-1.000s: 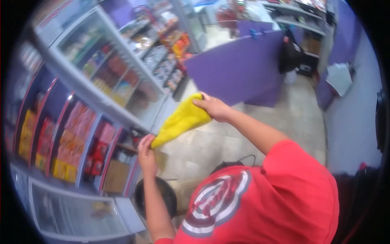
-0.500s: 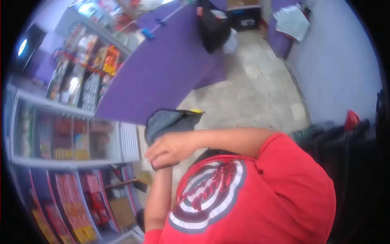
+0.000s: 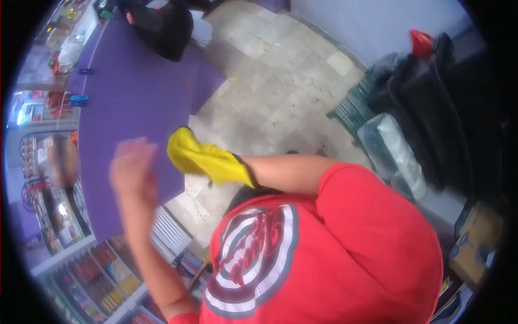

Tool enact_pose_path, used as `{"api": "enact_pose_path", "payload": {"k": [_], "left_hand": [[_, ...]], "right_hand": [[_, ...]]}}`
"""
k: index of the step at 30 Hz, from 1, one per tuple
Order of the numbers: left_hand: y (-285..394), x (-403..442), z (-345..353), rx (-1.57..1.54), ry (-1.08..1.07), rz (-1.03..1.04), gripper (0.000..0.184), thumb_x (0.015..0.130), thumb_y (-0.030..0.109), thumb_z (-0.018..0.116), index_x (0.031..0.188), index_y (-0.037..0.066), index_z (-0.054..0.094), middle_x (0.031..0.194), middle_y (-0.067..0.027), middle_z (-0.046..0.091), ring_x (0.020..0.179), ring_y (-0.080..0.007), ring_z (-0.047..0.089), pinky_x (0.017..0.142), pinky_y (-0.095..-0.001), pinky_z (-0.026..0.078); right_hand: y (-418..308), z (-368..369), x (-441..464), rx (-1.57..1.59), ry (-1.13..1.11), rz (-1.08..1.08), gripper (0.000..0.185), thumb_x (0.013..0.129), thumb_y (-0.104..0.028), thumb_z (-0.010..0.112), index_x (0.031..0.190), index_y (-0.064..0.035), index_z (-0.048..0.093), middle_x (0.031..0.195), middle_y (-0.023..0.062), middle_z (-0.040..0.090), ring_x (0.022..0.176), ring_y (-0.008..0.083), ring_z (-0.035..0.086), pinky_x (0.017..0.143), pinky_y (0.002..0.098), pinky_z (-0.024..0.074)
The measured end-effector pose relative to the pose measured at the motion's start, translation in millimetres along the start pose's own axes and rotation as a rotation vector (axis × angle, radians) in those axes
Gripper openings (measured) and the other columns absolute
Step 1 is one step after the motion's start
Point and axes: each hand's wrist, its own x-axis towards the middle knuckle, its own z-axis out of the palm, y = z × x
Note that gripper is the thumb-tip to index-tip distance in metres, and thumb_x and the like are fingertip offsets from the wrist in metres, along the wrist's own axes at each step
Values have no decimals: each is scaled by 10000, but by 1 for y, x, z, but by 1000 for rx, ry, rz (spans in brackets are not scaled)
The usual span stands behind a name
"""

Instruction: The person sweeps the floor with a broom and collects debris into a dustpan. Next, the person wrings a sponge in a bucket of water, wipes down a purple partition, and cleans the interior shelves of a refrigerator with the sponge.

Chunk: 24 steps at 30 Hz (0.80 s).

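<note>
In the head view, the only one I have, I follow from far away the two bare arms of a person in a red shirt [image 3: 367,243]. The yellow cloth [image 3: 202,156] with a dark border is at the end of the right forearm [image 3: 291,174]. It hangs around the right hand, and its border crosses the wrist. The right hand is hidden under it, so I cannot tell whether the fingers are spread, pressed together or pinching the fabric.

The left hand [image 3: 132,167] is raised, apart from the cloth, and appears to hold nothing. It is blurred; the fingers seem a little bent, but I cannot tell how close they are together.

For places, I use the purple panel [image 3: 129,108]. The left hand appears in front of its lower part, near the lower right corner. The far tip of the cloth overlaps the right edge; I judge that it is in the air and not lying there. Beyond the cloth I see the tiled floor [image 3: 270,70].

About the progress, I judge this much: covering the right hand with the cloth is done, or almost done. The cloth is not laid flat and not put down, and I see no surface which it is clearly wiping.
</note>
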Motion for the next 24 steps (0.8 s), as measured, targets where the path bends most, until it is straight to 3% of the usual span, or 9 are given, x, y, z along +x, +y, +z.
{"api": "enact_pose_path", "payload": {"k": [2,4,5,7,10,17,20,21,24], "left_hand": [[-65,-56,-32,56,87,-187,381,875,70,524,1256,72,535,1312,-120,506,1294,-264,386,1073,-402,276],[-156,-109,-47,111,173,-248,368,910,95,501,1277,78,521,1314,-117,506,1291,-248,387,1068,-396,282],[-208,-134,-60,1,98,-372,405,924,110,486,1328,90,464,1347,-110,471,1296,-235,374,1065,-387,282],[-261,-182,-81,-53,68,-503,446,938,124,472,1379,101,407,1381,-104,435,1300,-221,361,1062,-379,281],[-289,-186,-66,-607,-161,-645,602,915,140,514,1448,75,242,1447,-116,325,1312,-208,327,1062,-332,267],[-249,-160,-44,-884,-301,-618,674,849,55,555,1442,31,235,1377,-85,395,1222,-173,405,1014,-289,323],[-201,-142,-43,-955,-177,-748,699,804,39,575,1430,22,264,1285,-65,476,1130,-148,465,960,-272,378],[-199,-149,-35,-1050,-188,-722,705,792,41,575,1428,22,271,1272,-61,483,1124,-146,468,962,-275,376],[-177,-145,-28,-1239,-118,-801,738,711,21,576,1402,6,316,1251,-60,500,1113,-163,489,964,-281,376]], "right_hand": [[4,-52,33,-495,-37,-174,281,857,-265,517,1023,-45,574,940,93,582,873,222,568,705,353,469],[2,-119,74,-2046,88,-375,289,832,-231,525,1042,-35,556,934,110,575,914,245,557,731,359,465],[-3,-147,84,-2454,167,-437,297,819,-214,529,1052,-30,547,932,119,571,934,257,552,744,362,463],[-4,-164,105,-2774,325,-746,321,793,-180,537,1072,-21,528,927,136,564,975,281,541,771,369,459],[17,-110,104,-2545,532,-1636,338,757,-122,554,1072,-7,511,918,167,556,1002,309,533,778,379,461],[109,-1,173,-2261,599,-1491,244,737,-40,535,973,8,495,877,186,550,943,319,543,735,423,448],[170,50,235,-1810,-290,-1321,418,769,-116,542,1150,41,471,1014,221,573,1026,357,533,880,398,418],[178,57,223,-1810,-287,-1329,418,769,-116,542,1150,41,471,1014,221,573,1026,357,533,880,398,418],[167,78,211,-1744,32,-1819,474,830,-159,497,1262,27,433,1180,245,519,1144,409,463,1002,402,344]]}}
